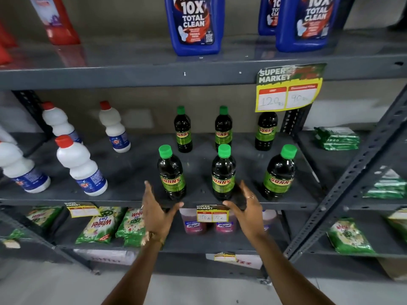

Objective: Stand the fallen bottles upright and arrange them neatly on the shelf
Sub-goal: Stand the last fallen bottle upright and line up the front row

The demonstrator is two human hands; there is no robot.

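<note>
Final alignment check: six Sunny bottles upright.
Left hand (157,211) and right hand (246,205) open, empty; front-centre Sunny bottle (223,172) just beyond both needs only nudging.

I read "SUNNY" on the dark green-capped bottles (223,172) and "10X TOTAL CLEAN" on the blue jugs (195,23) above. The yellow tag (288,89) says "SUPER MARKET", 120 and 90. Green packets (100,225) below read "Wheel 2in1".

Six green-capped dark bottles (223,172) stand on the middle shelf (132,194). Left of them on that shelf are four white bottles (81,166), perhaps a fifth at the frame edge. Above it, three blue jugs (196,25). Two hands (157,214).
</note>
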